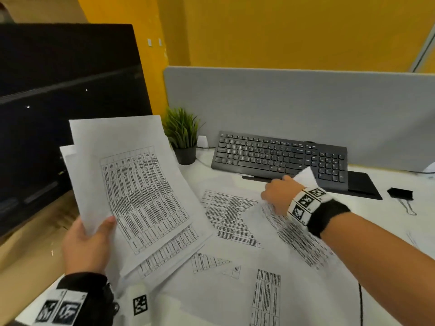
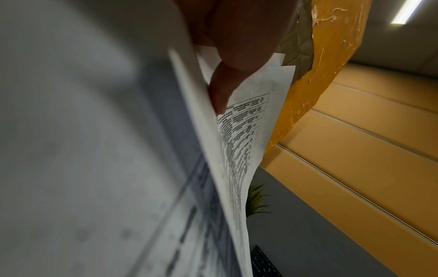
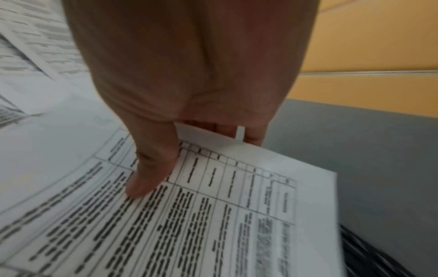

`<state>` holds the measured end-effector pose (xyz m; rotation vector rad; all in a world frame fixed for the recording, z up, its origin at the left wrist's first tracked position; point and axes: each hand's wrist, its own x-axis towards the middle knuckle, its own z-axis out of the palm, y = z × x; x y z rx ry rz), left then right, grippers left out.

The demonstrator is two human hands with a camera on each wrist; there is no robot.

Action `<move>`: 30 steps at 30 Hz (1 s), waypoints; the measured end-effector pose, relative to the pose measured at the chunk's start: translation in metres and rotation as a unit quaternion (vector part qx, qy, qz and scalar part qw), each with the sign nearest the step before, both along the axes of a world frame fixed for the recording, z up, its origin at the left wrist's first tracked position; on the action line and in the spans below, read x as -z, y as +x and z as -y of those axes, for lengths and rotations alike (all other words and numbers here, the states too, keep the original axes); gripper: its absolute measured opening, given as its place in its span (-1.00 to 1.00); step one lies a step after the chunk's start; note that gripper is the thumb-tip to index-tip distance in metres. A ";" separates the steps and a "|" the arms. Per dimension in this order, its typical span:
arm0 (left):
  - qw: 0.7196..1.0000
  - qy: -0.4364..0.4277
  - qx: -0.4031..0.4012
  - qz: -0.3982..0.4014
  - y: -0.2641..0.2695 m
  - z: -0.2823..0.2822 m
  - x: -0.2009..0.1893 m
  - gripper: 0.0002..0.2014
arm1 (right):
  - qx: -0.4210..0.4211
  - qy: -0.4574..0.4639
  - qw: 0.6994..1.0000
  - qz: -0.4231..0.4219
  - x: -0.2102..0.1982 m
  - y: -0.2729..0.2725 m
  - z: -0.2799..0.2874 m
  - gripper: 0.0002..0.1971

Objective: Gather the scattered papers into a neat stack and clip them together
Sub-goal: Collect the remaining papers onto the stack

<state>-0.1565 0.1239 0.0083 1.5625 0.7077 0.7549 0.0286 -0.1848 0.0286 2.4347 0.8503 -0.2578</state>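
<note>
Left hand of mine grips a loose bundle of printed sheets, lifted above the counter. With my right hand I pinch one sheet near the keyboard. More papers lie scattered; the binder clip sits right of them.

White papers carry black-ruled tables of dense black text. The keyboard is black with pale key legends, the binder clip black. The potted plant is green in a dark pot. Wristbands show black-and-white square markers. The wall is yellow, the divider grey.
</note>
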 end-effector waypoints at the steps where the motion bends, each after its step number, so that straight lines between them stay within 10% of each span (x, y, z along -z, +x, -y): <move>1: 1.000 0.005 -0.001 -0.001 0.000 -0.002 0.001 -0.70 | -0.033 -0.001 0.999 0.011 0.000 -0.001 -0.017 -0.74; 11: 0.998 0.055 -0.007 -0.008 -0.003 -0.022 0.002 -0.69 | -0.094 0.076 0.984 -0.128 0.029 0.009 -0.161 -0.62; 18: 0.999 0.051 -0.011 -0.014 -0.007 -0.029 0.003 -0.72 | -0.104 0.034 0.990 -0.093 0.020 0.026 -0.131 -0.73; 30: 0.998 0.061 0.013 -0.016 -0.003 -0.007 0.000 -0.68 | 0.026 0.174 0.967 -0.187 0.028 0.008 -0.038 -0.21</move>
